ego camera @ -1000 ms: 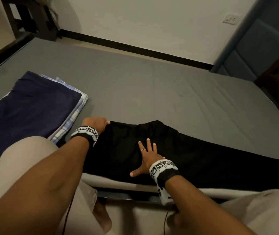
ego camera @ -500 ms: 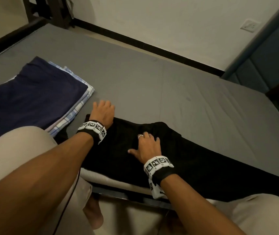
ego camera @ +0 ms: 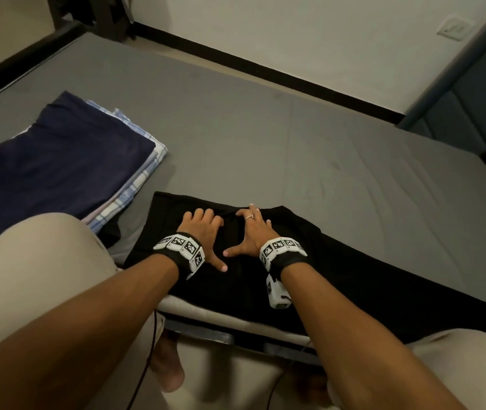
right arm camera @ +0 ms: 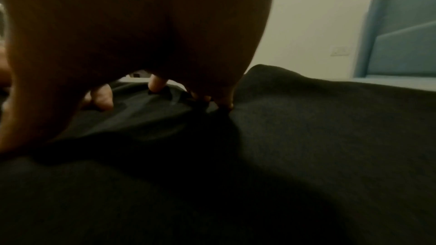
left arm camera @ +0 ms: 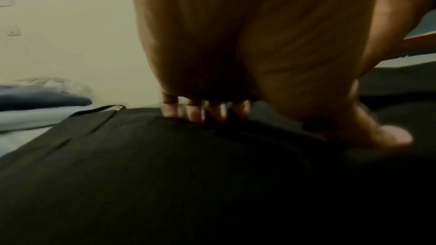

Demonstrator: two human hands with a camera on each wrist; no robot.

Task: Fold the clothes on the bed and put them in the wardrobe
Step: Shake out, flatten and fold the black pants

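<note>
Both the left hand (ego camera: pixel 203 229) and right hand (ego camera: pixel 250 232) press flat-palmed, grasping nothing, on the black garment (ego camera: pixel 339 261), seemingly smoothing it for folding.

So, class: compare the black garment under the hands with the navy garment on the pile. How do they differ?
The black garment lies stretched long along the bed's near edge; the navy garment is folded compactly. The black one lies alone, both hands on it; the navy one tops a stack, untouched. Both are dark and lie on the grey mattress.
</note>
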